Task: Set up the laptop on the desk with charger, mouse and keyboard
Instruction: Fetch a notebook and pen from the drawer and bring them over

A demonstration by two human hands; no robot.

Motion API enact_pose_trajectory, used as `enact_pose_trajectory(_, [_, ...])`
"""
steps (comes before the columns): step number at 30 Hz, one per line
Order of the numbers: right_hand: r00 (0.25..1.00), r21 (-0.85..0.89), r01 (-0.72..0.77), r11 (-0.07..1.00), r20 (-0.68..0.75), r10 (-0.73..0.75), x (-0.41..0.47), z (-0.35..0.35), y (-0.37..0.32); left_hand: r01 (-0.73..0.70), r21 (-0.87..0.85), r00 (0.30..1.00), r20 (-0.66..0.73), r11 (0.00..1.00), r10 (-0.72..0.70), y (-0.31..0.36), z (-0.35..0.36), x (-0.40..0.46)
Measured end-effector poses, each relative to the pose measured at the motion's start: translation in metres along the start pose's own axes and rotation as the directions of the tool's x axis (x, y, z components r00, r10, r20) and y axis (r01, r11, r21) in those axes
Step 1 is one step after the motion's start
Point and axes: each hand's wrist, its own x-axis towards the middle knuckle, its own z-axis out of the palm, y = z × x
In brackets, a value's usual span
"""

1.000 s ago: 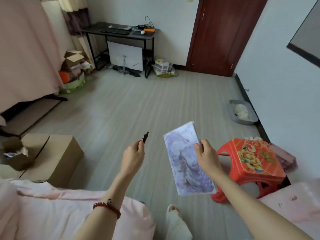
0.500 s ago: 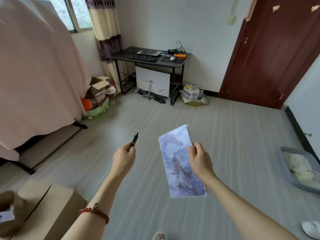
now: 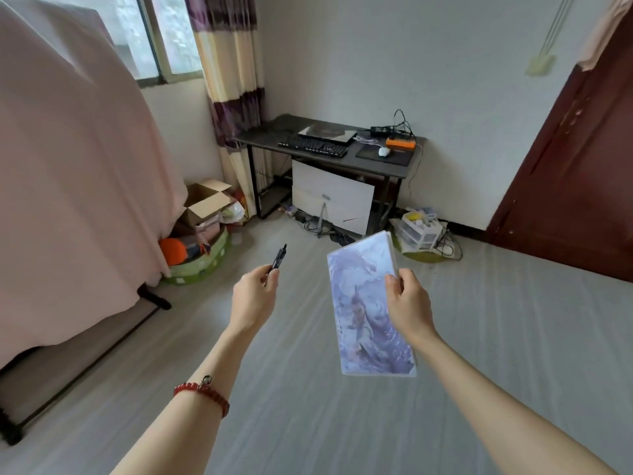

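**Pen in one hand, notebook in the other, desk across the room**

Left hand (image 3: 255,293) up front, fingers curled, pinching a dark pen (image 3: 279,257) whose tip pokes up past the knuckles; the lower end is buried in the grip. A red bead bracelet (image 3: 202,394) sits on that wrist. Right hand (image 3: 407,299) clamps the right edge of a lilac-patterned notebook (image 3: 368,310), thumb on the cover, the other fingers hidden behind it. The cover's small print is too fine to read.

Out past the hands, grey floor, and then the dark desk (image 3: 387,166) against the far wall, well apart from both hands. On it: a closed laptop (image 3: 327,133), a black keyboard (image 3: 313,147) just in front of it, a white mouse (image 3: 384,151) on a dark mat, an orange box (image 3: 400,143) beside that, and a black charger brick (image 3: 382,130) with tangled cables behind. Where those cables run, I cannot tell. A white panel (image 3: 332,200) leans under the desk. An open cardboard box (image 3: 205,202) sits left, half tucked behind pink fabric (image 3: 68,183).
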Motion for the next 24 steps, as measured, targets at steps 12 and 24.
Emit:
enact_pose_trajectory(12, [0.999, 0.100, 0.028, 0.995, 0.025, -0.031, 0.375, 0.203, -0.062, 0.008, -0.035, 0.998, -0.061, 0.999, -0.010, -0.016, 0.044, 0.392])
enact_pose_trajectory(24, [0.993, 0.103, 0.001, 0.995, 0.117, -0.013, 0.665, 0.429, -0.127, 0.100, 0.030, 0.983, -0.156, 0.994, -0.095, -0.111, 0.049, 0.730])
